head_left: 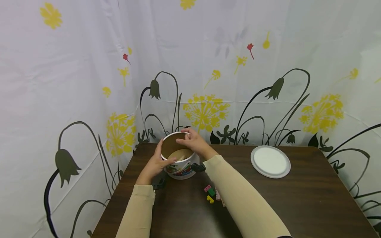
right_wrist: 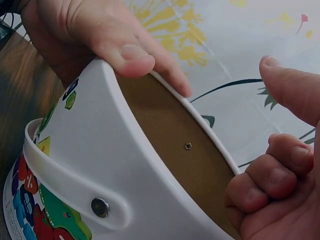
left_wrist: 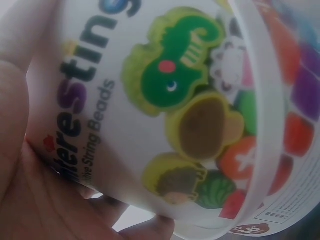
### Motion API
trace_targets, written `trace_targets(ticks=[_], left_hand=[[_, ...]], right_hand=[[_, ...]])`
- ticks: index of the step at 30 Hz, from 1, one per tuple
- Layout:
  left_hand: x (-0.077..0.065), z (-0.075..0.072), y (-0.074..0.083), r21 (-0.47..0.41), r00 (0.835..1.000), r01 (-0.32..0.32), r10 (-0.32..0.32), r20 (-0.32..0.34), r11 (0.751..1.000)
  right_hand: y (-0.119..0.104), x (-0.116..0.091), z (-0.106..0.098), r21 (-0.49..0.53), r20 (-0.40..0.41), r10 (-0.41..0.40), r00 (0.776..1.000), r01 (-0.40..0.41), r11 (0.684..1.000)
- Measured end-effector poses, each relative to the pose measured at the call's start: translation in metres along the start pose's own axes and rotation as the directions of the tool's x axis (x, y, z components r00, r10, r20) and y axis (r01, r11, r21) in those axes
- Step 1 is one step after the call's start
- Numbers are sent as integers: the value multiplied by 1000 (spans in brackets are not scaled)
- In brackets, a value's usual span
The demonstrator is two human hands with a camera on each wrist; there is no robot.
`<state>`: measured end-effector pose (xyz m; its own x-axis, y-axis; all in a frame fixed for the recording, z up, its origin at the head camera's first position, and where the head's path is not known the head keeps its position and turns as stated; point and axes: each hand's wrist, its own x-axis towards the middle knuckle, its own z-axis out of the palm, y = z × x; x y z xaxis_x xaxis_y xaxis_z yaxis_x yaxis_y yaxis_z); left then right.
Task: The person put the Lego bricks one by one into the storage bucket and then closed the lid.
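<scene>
A white plastic bucket (head_left: 182, 169) printed with colourful bead pictures stands at the back left of the table, its mouth leaning toward me. My left hand (head_left: 154, 165) grips its left rim, thumb on the near edge. In the left wrist view the printed bucket wall (left_wrist: 125, 100) fills most of the picture, with the palm against it. My right hand (right_wrist: 280, 175) is at the right side of the bucket's mouth, several fingers curled in and one digit sticking out. Nothing shows between those fingers. The bucket's brown-looking inside (right_wrist: 165, 120) is partly hidden.
Small toy beads lie on the dark wooden table (head_left: 178, 211) near my right sleeve: pink (head_left: 207, 188), green (head_left: 211, 192) and yellow (head_left: 210, 199). A round white lid (head_left: 270, 162) lies at the back right. A flowered curtain (head_left: 208, 66) hangs behind the table.
</scene>
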<state>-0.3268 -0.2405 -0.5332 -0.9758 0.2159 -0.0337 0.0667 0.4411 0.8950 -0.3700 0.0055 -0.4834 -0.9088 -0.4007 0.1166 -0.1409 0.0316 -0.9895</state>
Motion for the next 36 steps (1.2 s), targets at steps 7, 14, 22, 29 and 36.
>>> trace_targets(ticks=[7, 14, 22, 29, 36], left_hand=[[-1, 0, 2, 10, 1000, 7, -7, 7, 1000], [-1, 1, -1, -7, 1000, 1, -1, 5, 1000], [0, -1, 0, -11, 1000, -10, 10, 15, 1000], [1, -1, 2, -4, 1000, 1, -1, 22, 1000], [0, 0, -1, -6, 1000, -21, 21, -7, 1000]], right_hand=[[0, 0, 0, -4, 19, -16, 1000, 16, 1000], [-1, -1, -1, 20, 21, -19, 1000, 19, 1000], [7, 0, -3, 63, -20, -55, 998, 56, 996], [12, 0, -6, 196, -40, -40, 998, 47, 980], [22, -14, -22, 384, -165, -81, 983, 139, 913]])
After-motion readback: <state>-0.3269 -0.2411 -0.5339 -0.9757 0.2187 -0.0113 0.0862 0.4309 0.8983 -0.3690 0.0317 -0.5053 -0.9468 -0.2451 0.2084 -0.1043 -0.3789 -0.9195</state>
